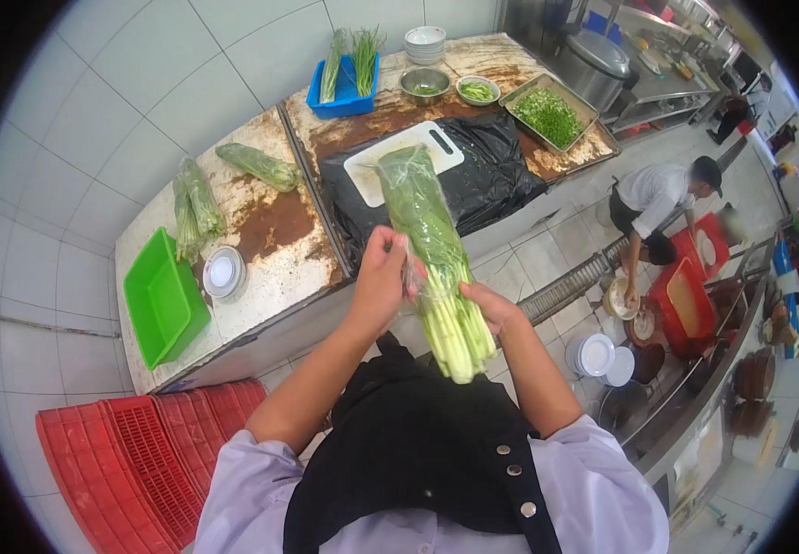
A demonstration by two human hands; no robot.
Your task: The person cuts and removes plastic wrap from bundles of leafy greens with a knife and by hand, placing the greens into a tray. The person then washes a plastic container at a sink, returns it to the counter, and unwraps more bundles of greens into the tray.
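In front of me is a long bunch of leafy greens (423, 208) in a clear plastic bag, leaves pointing away and pale cut stems towards my body. My left hand (383, 274) is closed on the bag's edge at the bunch's left side. The right hand (496, 309) grips the stems from the right, thumb on top and the other fingers hidden behind. Beyond the leaf end, partly covered by it, lies a white cutting board (372, 175) on a black plastic sheet (501, 162).
On the counter are a blue basket (344, 109) of greens, a tray of chopped greens (552, 115), bowls (424, 81), wrapped bunches (256, 166) and a green bin (164, 305). Red crates (132, 452) stand at lower left. A co-worker (653, 203) bends over basins at right.
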